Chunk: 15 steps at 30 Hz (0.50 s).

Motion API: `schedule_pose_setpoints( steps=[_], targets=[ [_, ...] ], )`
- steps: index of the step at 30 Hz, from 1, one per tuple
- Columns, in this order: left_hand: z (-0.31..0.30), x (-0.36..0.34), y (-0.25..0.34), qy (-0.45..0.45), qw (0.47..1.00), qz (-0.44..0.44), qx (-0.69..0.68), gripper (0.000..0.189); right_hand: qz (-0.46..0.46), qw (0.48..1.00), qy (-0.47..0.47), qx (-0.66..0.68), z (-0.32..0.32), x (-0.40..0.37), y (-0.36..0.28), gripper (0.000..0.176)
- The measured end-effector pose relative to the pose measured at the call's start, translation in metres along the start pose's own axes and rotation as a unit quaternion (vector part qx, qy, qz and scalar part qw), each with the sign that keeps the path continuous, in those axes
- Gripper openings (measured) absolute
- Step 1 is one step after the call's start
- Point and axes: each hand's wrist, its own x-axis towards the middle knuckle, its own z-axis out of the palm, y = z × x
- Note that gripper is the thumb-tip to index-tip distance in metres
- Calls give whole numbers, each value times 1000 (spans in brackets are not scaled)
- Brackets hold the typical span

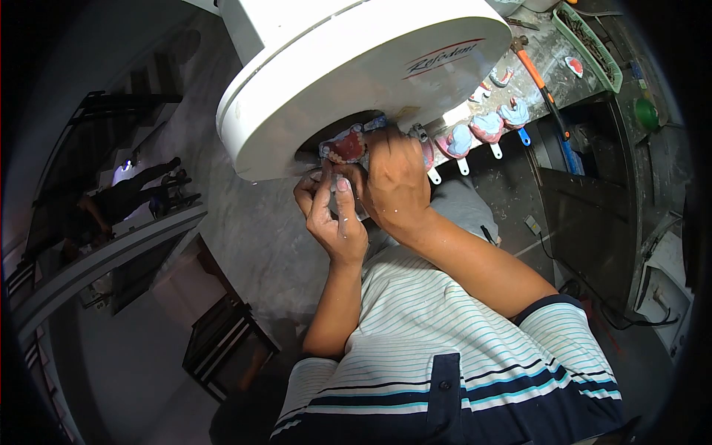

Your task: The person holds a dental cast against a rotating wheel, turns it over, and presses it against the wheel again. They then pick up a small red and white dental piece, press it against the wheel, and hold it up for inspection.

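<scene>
A set of red-gummed denture with pale teeth (345, 148) is at the dark opening in the underside of a white round machine housing marked "Refodent" (311, 96). My left hand (335, 211) is closed just below the denture, its fingertips against the lower edge and the thumb pointing up. My right hand (400, 174) is curled close on the denture's right side, knuckles toward me. What sits inside its fingers is hidden. A small blue-grey piece (377, 122) shows by its fingertips.
Right of the housing, a bench holds several dental impression trays with pale blue material (487, 126), a hammer with an orange handle (534, 70), another denture (573, 67) and a green basket of small dark pieces (589, 48). A person (126, 196) is at the far left.
</scene>
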Motion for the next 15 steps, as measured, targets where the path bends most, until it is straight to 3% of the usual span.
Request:
schedule_pose_setpoints(
  steps=[1, 5, 7, 15],
  targets=[
    [0, 0, 0, 0, 1000, 0, 0, 36, 10, 1000, -7, 16, 0, -1, 0, 46],
    [0, 0, -2, -6, 1000, -13, -7, 43, 9, 1000, -11, 10, 1, -1, 1, 46],
    [-1, 0, -2, -6, 1000, -12, -6, 43, -5, 1000, -2, -17, 1, 1, 0, 35],
    [1, 1, -1, -4, 1000, 15, 5, 36, -17, 1000, -5, -12, -1, 1, 2, 38]
  ],
)
